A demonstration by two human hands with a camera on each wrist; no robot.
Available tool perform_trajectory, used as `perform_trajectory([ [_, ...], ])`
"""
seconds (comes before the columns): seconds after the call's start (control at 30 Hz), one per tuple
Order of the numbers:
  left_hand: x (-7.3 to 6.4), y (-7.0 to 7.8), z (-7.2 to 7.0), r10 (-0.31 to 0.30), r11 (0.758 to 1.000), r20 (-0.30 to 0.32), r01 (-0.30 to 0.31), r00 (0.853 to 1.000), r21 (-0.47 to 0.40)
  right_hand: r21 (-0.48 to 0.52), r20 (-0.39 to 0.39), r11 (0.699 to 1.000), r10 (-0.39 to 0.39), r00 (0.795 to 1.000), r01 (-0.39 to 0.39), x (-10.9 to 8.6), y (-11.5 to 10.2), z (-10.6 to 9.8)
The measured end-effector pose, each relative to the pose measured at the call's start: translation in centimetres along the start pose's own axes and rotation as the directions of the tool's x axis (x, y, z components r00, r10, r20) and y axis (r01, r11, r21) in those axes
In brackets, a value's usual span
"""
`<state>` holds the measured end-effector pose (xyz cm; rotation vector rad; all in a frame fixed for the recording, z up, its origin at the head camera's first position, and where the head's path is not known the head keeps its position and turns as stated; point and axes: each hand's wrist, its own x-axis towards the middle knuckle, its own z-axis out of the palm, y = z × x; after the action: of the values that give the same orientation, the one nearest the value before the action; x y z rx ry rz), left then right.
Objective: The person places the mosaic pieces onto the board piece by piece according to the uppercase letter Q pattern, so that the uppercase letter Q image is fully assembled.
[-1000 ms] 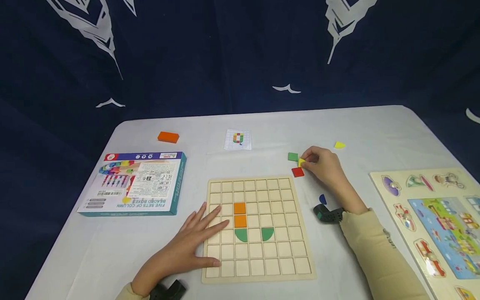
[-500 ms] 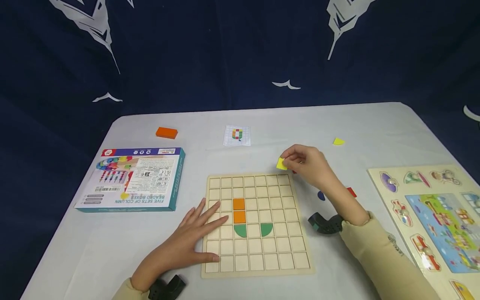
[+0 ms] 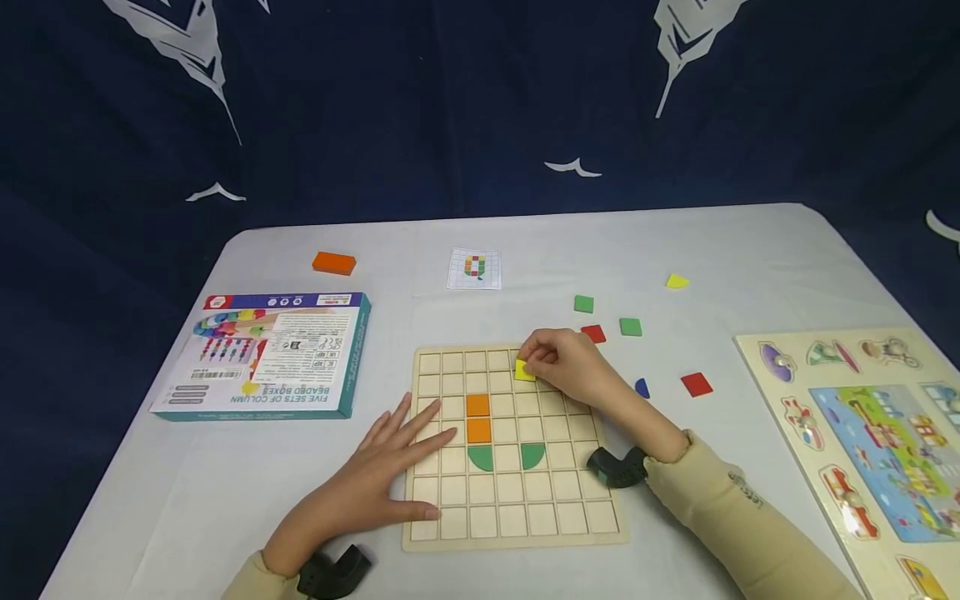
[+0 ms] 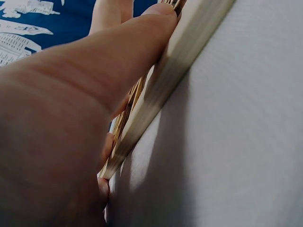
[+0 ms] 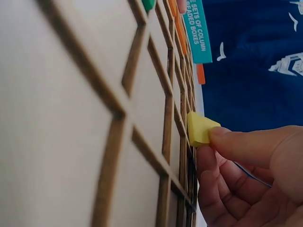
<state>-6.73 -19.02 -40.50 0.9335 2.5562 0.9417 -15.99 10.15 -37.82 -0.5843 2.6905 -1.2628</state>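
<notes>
A square-grid wooden board (image 3: 517, 547) lies on the table. My left hand (image 3: 378, 479) rests with spread fingers on its left edge; the left wrist view shows the thumb (image 4: 137, 42) on the board's rim. Between thumb and fingers, my right hand (image 3: 566, 365) pinches a small yellow tile (image 3: 524, 372) over the grid's upper rows. In the right wrist view the yellow tile (image 5: 199, 129) is tilted close to the grid; whether it touches is unclear. Two orange square tiles (image 3: 478, 418) sit in one column, with a green quarter-round tile (image 3: 481, 458) below and another green quarter-round tile (image 3: 532, 456) to the right.
Right of the board lie green tiles (image 3: 630, 327), red tiles (image 3: 697, 384), a blue piece (image 3: 642, 387) and a yellow piece (image 3: 677, 281). A pattern card (image 3: 474, 269) and orange block (image 3: 333, 263) are behind. A box (image 3: 262, 358) stands left, a picture puzzle (image 3: 787, 417) right.
My right hand has picked up the yellow tile from among the loose pieces and carried it left and toward me, over the board. My left hand has stayed in place.
</notes>
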Motion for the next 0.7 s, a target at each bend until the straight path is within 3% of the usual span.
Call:
perform_trajectory([
  [0.23, 0.02, 0.10, -0.02, -0.007, 1.000, 0.000, 0.007, 1.000, -0.006, -0.087, 0.051, 0.996, -0.015, 0.999, 0.020, -0.06, -0.49, 0.11],
  [0.7, -0.01, 0.03, 0.02, -0.006, 1.000, 0.001, 0.006, 1.000, 0.003, -0.183, 0.032, 0.983, -0.011, 0.999, 0.017, -0.32, -0.96, 0.23],
])
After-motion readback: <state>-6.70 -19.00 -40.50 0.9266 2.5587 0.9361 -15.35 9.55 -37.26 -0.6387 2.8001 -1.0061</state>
